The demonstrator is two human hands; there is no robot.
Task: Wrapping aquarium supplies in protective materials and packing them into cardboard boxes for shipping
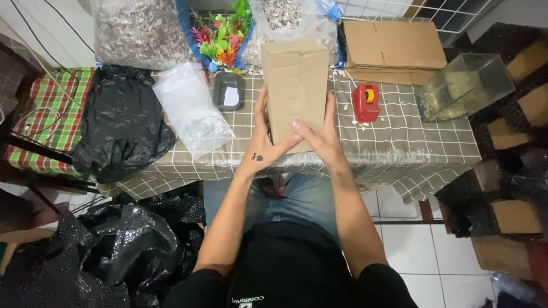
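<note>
Cardboard box (295, 85) flat on checked tablecloth (399, 142), near edge. Left hand (264, 142) and right hand (322, 134) clasp its two long sides, fingers spread, thumbs on top. Red tape dispenser (366, 102) to right

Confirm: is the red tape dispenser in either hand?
No. The red tape dispenser lies on the checked tablecloth, while the left hand and right hand both grip the cardboard box.
</note>
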